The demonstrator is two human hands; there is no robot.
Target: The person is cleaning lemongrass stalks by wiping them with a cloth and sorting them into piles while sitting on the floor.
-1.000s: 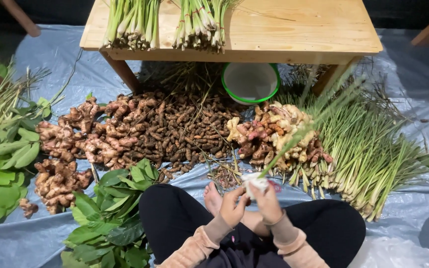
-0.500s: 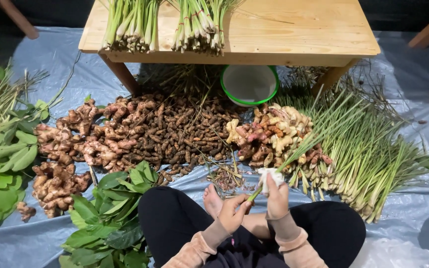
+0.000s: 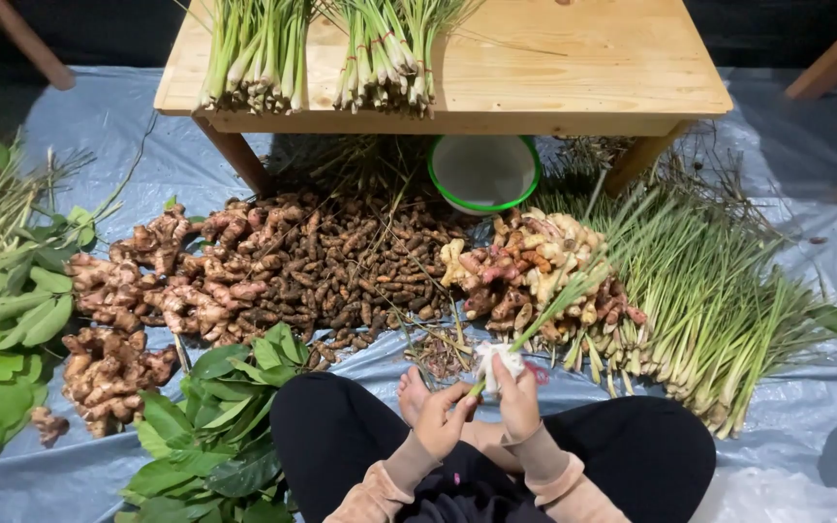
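Head view, hands: the left hand (image 3: pixel 443 418) and right hand (image 3: pixel 513 392) were closed together on one lemongrass stalk (image 3: pixel 544 315), held over the lap, its pale root end between the fingers and its green tip slanting up to the right.
Head view, grip: both hands were curled shut around the stalk's base; whether the left one also held a small blade I could not tell.
Head view, done: two neat lemongrass bundles (image 3: pixel 322 53) lay on the wooden surface (image 3: pixel 573 58), roots to the front; these looked finished.
Head view, left: a large loose lemongrass pile (image 3: pixel 719 291) lay on the grey tarp (image 3: pixel 147 165) just right of the hands, so by my reading much remained.
Head view, trimmings: a small heap of scraps (image 3: pixel 438 353) sat near the bare foot.
Head view, container: a green-rimmed bowl (image 3: pixel 484 172) stood under the surface; it looked empty.
Head view, around: ginger (image 3: pixel 113 363), turmeric roots (image 3: pixel 341 266), galangal (image 3: pixel 525 266) and green leaves (image 3: pixel 215 436) lay spread in front.
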